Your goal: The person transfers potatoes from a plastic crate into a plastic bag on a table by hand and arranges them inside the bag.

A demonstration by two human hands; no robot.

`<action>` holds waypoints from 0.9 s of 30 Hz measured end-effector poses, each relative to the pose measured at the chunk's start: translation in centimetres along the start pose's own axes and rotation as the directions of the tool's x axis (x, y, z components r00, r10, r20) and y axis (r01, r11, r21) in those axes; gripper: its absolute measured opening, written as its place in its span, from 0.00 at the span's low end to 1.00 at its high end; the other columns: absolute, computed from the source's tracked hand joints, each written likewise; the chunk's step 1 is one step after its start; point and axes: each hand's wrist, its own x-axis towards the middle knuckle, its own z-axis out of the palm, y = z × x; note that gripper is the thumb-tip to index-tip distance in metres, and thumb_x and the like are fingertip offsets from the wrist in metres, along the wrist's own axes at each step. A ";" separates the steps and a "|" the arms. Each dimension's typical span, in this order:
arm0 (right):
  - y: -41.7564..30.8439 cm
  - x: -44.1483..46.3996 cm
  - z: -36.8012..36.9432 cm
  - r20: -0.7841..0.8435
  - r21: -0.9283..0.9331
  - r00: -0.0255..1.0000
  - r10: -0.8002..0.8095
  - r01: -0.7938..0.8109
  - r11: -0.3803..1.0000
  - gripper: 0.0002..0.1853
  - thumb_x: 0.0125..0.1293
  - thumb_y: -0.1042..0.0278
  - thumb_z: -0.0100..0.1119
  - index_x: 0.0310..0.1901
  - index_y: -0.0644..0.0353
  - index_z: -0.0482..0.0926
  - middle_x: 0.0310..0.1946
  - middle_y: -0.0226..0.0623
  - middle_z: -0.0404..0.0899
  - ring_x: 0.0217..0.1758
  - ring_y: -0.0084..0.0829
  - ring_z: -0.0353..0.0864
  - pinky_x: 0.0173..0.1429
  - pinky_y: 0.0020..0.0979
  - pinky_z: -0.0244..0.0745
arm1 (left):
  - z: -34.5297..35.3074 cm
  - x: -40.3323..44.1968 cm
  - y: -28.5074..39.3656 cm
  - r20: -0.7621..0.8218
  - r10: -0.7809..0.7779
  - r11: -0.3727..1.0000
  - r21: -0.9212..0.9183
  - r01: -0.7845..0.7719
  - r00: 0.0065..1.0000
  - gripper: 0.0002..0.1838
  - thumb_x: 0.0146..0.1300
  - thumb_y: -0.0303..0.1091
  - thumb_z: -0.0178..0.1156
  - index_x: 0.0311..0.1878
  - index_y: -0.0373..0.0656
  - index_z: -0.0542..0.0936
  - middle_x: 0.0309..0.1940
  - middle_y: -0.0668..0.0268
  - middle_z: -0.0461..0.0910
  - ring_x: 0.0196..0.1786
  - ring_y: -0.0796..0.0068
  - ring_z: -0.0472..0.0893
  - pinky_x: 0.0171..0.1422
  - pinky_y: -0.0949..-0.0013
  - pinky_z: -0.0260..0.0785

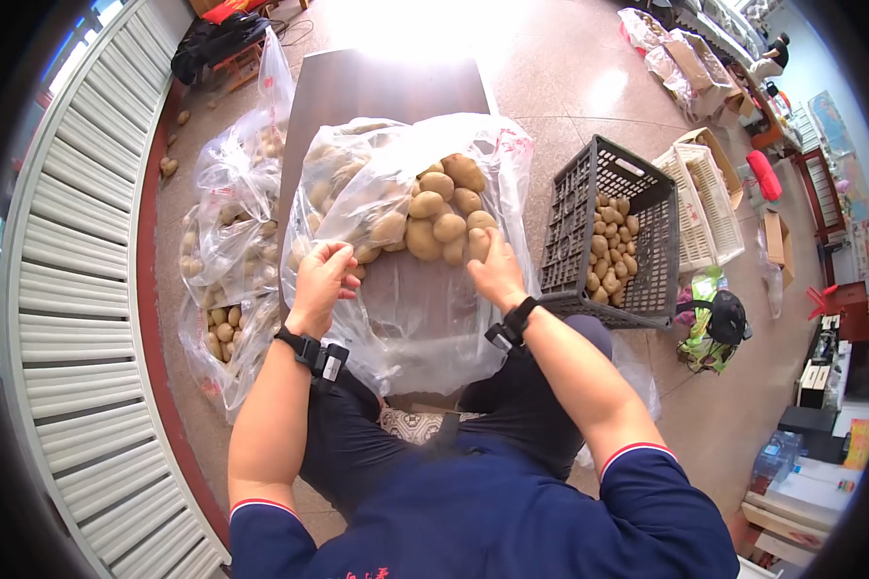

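Observation:
A clear plastic bag of potatoes lies on a dark board in front of me, its mouth facing my body. Bare potatoes show through the opening, while others look hazy behind the film. My left hand is closed in a pinch on the bag's edge at the left of the opening. At the right side, my right hand has its thumb and fingers closed on the bag's film, right against the outermost potatoes. The loose front of the bag drapes toward my lap.
A black plastic crate part-filled with potatoes stands tilted at my right, with a white crate beyond it. More bagged potatoes sit on the floor at left, near a white radiator. The dark board extends away from me.

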 end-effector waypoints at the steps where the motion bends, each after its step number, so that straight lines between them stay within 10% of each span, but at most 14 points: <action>1: 0.4 0.2 -0.3 -0.029 0.051 0.998 -0.060 0.061 0.997 0.33 0.55 0.68 0.58 0.65 0.59 0.62 0.51 0.57 0.74 0.53 0.56 0.75 0.58 0.46 0.72 | 0.3 -0.1 0.3 0.001 0.018 1.000 -0.004 -0.018 1.000 0.10 0.68 0.41 0.58 0.47 0.47 0.76 0.33 0.72 0.78 0.25 0.83 0.77 0.26 0.77 0.70; 3: 0.7 0.5 -1.9 -0.085 0.086 0.990 -0.116 0.123 0.989 0.33 0.55 0.68 0.58 0.65 0.61 0.62 0.50 0.54 0.75 0.52 0.52 0.77 0.55 0.44 0.75 | 0.5 -0.2 0.3 0.003 0.019 1.000 -0.015 -0.019 1.000 0.10 0.68 0.41 0.59 0.47 0.47 0.76 0.33 0.72 0.78 0.25 0.83 0.77 0.26 0.77 0.70; 4: -0.1 0.6 -3.6 0.041 0.412 0.999 0.009 -0.025 0.911 0.34 0.54 0.69 0.58 0.65 0.61 0.62 0.49 0.50 0.75 0.49 0.47 0.79 0.49 0.40 0.77 | 0.8 -0.1 0.5 -0.002 0.025 0.999 -0.025 -0.025 1.000 0.10 0.68 0.41 0.59 0.47 0.47 0.76 0.33 0.71 0.78 0.25 0.83 0.78 0.26 0.77 0.70; 6: -2.2 -0.1 -8.6 0.280 0.790 0.948 0.154 -0.318 0.524 0.32 0.55 0.71 0.58 0.63 0.58 0.64 0.46 0.40 0.76 0.38 0.32 0.81 0.33 0.29 0.76 | 1.1 -0.3 0.6 -0.003 0.008 0.999 -0.048 -0.008 1.000 0.10 0.68 0.41 0.59 0.47 0.47 0.76 0.33 0.71 0.78 0.26 0.82 0.78 0.25 0.77 0.71; 12: 6.5 1.9 -18.3 0.318 0.933 0.934 0.166 -0.339 0.122 0.17 0.66 0.55 0.52 0.53 0.51 0.75 0.37 0.33 0.78 0.28 0.27 0.76 0.28 0.28 0.69 | 1.7 -0.9 0.5 0.007 -0.022 0.996 -0.089 0.023 1.000 0.11 0.69 0.40 0.58 0.49 0.48 0.77 0.32 0.72 0.79 0.24 0.82 0.78 0.23 0.77 0.70; 20: 21.2 0.5 -17.2 0.336 0.750 0.692 0.638 -0.607 0.264 0.21 0.67 0.43 0.55 0.47 0.53 0.74 0.29 0.35 0.75 0.23 0.27 0.70 0.25 0.31 0.67 | 3.2 -0.6 0.2 0.038 -0.067 0.995 -0.074 0.069 0.997 0.14 0.68 0.42 0.59 0.50 0.46 0.76 0.33 0.70 0.79 0.26 0.78 0.80 0.27 0.73 0.72; 27: 26.1 1.3 -16.4 0.331 0.716 0.637 0.696 -0.650 0.255 0.23 0.68 0.39 0.52 0.45 0.53 0.74 0.26 0.35 0.74 0.19 0.28 0.73 0.28 0.39 0.76 | 4.0 1.3 -1.9 0.105 -0.132 0.991 0.048 0.127 0.986 0.17 0.68 0.43 0.58 0.52 0.43 0.74 0.40 0.64 0.78 0.30 0.73 0.81 0.33 0.69 0.74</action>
